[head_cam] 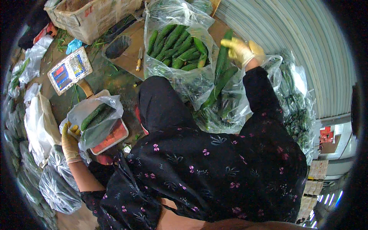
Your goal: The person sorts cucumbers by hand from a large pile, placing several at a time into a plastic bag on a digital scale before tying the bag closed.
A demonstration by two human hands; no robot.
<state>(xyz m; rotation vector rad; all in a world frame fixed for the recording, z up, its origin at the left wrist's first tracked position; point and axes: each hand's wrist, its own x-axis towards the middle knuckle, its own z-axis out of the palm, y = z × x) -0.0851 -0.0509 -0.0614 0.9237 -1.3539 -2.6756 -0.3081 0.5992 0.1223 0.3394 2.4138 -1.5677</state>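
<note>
My left hand (71,142), in a yellowish glove, grips the edge of a clear plastic bag (100,126). Inside that bag lie dark green cucumbers (96,116), over the red pan of a scale (115,138). On the other side, my gloved right hand (240,51) is blurred, its fingers around the upper part of a long cucumber (222,59). Below it, more cucumbers (220,87) lie in an opened clear bag (244,106). Between my hands, beyond my knee, stands a large clear bag (178,74) filled with many cucumbers (179,47).
The scale's lit display (70,70) stands on a post left of centre. A small knife (139,60) lies on a board with a round hole (118,47). At the back left is a plastic crate (95,21). Filled bags (60,187) crowd the left; a corrugated wall (287,43) rises right.
</note>
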